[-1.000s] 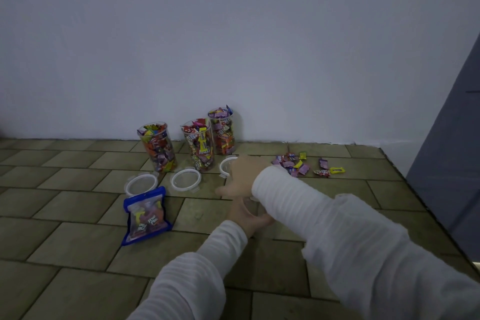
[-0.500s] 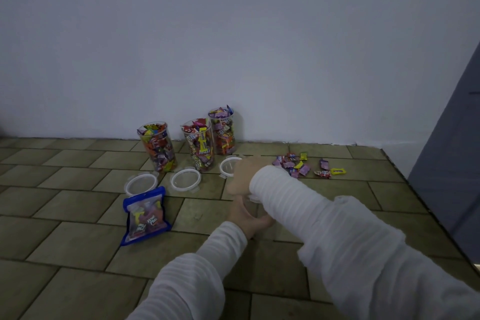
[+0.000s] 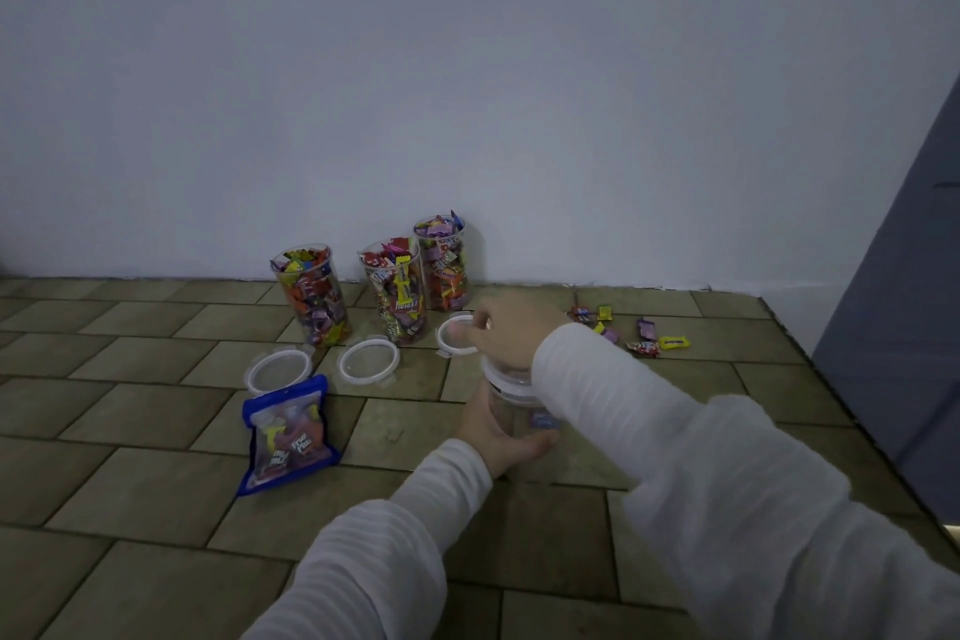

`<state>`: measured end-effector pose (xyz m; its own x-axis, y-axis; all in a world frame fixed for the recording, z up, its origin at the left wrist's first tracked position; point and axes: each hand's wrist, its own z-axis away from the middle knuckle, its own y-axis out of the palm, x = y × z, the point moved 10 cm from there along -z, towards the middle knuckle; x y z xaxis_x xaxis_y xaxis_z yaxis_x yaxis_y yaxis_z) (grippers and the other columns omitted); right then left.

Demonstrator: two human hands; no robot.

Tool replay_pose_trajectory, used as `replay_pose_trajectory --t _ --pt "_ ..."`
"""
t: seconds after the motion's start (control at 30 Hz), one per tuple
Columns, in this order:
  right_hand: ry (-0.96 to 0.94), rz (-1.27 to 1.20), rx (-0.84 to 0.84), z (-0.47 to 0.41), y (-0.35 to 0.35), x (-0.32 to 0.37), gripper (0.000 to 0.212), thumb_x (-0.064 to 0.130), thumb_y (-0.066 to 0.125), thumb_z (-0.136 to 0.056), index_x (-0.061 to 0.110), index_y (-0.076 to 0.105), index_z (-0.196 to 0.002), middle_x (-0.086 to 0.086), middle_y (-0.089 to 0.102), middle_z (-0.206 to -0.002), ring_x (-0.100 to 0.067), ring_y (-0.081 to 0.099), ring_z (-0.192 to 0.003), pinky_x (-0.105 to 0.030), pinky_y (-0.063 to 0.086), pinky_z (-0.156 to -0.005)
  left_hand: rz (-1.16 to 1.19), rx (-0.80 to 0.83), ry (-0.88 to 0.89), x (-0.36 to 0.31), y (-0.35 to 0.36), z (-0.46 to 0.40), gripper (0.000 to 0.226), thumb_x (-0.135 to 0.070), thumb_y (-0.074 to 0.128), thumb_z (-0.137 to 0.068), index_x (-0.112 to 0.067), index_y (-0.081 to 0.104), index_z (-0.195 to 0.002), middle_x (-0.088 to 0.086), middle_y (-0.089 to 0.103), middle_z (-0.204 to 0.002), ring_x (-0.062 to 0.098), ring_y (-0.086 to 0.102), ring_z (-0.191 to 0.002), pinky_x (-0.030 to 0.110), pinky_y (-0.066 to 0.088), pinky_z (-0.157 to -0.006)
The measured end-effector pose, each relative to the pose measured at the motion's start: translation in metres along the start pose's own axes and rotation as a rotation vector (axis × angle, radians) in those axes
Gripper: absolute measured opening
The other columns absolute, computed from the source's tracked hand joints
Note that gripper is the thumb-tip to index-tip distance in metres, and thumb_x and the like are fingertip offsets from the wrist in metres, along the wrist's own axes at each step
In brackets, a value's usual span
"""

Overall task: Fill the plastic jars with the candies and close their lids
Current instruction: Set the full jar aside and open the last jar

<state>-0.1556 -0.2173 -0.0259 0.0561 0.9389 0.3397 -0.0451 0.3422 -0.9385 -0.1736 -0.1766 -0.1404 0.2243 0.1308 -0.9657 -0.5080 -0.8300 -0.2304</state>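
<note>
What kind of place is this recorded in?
Likely an indoor room at home, with the work done on the floor: a tiled floor meets a plain white wall, with open candy-filled jars standing against it and a grey door or panel at right.

You are wearing white ribbed sleeves (image 3: 675, 442) (long, loose-fitting) reaching the wrists, leaving both hands (image 3: 511, 327) bare.

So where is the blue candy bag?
The blue candy bag lies on the tiled floor, left of the left hand, just in front of the leftmost lid.
</note>
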Motion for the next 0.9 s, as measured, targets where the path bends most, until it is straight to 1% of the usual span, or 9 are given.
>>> replay_pose_trajectory --t 0.13,0.23,0.33,0.4,0.5,0.63,0.73,0.8,0.9 --pt "-0.198 -0.134 -0.222 0.043 -0.027 -0.005 0.050 0.067 0.056 -0.080 0.026 0.060 -0.108 0.007 0.053 -0.106 -0.013 0.050 -0.104 -0.036 0.042 -0.092 0.070 -0.013 0.035 0.001 -0.001 0.001 0.070 0.012 0.077 -0.063 -0.016 0.045 -0.118 -0.007 0.057 -0.111 -0.015 0.057 -0.096 0.005 0.044 -0.078" --pt "-0.367 -0.122 -0.385 0.080 -0.025 -0.012 0.058 0.071 0.062 -0.062 0.029 0.066 -0.101 0.015 0.058 -0.102 -0.009 0.053 -0.099 -0.038 0.044 -0.089 0.043 -0.018 0.095 0.002 -0.003 -0.003 0.078 -0.016 0.083 -0.056 -0.002 0.047 -0.124 0.004 0.061 -0.115 0.008 0.059 -0.110 0.017 0.046 -0.087" --pt "-0.482 -0.228 -0.470 0.094 -0.016 -0.027 0.049 0.056 0.072 -0.068 0.025 0.071 -0.105 0.014 0.062 -0.113 -0.008 0.056 -0.107 -0.035 0.047 -0.094 0.049 -0.037 0.067 0.008 -0.005 -0.005 0.091 -0.018 0.086 -0.053 0.001 0.042 -0.130 0.008 0.060 -0.116 0.025 0.056 -0.116 0.028 0.047 -0.093" --pt "-0.531 -0.291 -0.549 0.097 -0.018 -0.033 0.042 0.050 0.070 -0.076 0.020 0.074 -0.104 0.010 0.066 -0.112 -0.006 0.058 -0.108 -0.028 0.047 -0.096 0.035 -0.040 0.075 0.008 -0.005 -0.004 0.092 -0.021 0.087 -0.056 0.000 0.040 -0.133 0.013 0.058 -0.125 0.026 0.053 -0.121 0.037 0.044 -0.101" --pt "-0.556 -0.344 -0.624 0.099 -0.024 -0.036 0.036 0.044 0.068 -0.081 0.016 0.074 -0.103 0.013 0.067 -0.108 -0.001 0.061 -0.104 -0.021 0.049 -0.093 0.045 -0.035 0.056 0.005 -0.006 -0.001 0.081 -0.023 0.084 -0.056 -0.006 0.047 -0.127 0.006 0.060 -0.121 0.015 0.056 -0.116 0.029 0.046 -0.097" --pt "-0.441 -0.424 -0.752 0.096 -0.037 -0.055 0.032 0.037 0.061 -0.086 0.015 0.073 -0.106 0.011 0.069 -0.097 0.004 0.060 -0.087 -0.009 0.047 -0.077 0.044 -0.032 0.070 0.005 -0.005 0.000 0.073 -0.027 0.082 -0.048 -0.019 0.050 -0.113 0.003 0.059 -0.103 0.003 0.059 -0.097 0.021 0.048 -0.086" --pt "-0.216 -0.594 -0.842 0.094 -0.050 -0.087 0.022 0.029 0.062 -0.091 0.015 0.073 -0.102 0.005 0.070 -0.082 -0.005 0.062 -0.069 -0.013 0.049 -0.060 0.061 -0.016 0.090 0.005 -0.005 -0.001 0.072 -0.026 0.082 -0.048 -0.022 0.050 -0.112 0.004 0.057 -0.101 0.003 0.059 -0.095 0.021 0.048 -0.085" --pt "-0.024 -0.758 -0.852 0.091 -0.047 -0.118 0.013 0.021 0.058 -0.094 0.020 0.071 -0.095 0.010 0.068 -0.077 -0.003 0.061 -0.064 -0.013 0.049 -0.058 0.069 0.000 0.105 0.004 -0.005 -0.001 0.072 -0.025 0.082 -0.049 -0.020 0.049 -0.114 0.004 0.057 -0.101 0.002 0.059 -0.095 0.019 0.048 -0.084" --pt "0.219 -0.838 -0.807 0.089 -0.026 -0.163 0.022 0.028 0.053 -0.097 0.020 0.068 -0.082 0.010 0.060 -0.064 -0.009 0.055 -0.061 -0.023 0.044 -0.054 0.088 0.004 0.122 0.003 -0.005 -0.001 0.074 -0.028 0.082 -0.048 -0.018 0.048 -0.113 0.003 0.057 -0.099 -0.002 0.058 -0.092 0.017 0.048 -0.084"
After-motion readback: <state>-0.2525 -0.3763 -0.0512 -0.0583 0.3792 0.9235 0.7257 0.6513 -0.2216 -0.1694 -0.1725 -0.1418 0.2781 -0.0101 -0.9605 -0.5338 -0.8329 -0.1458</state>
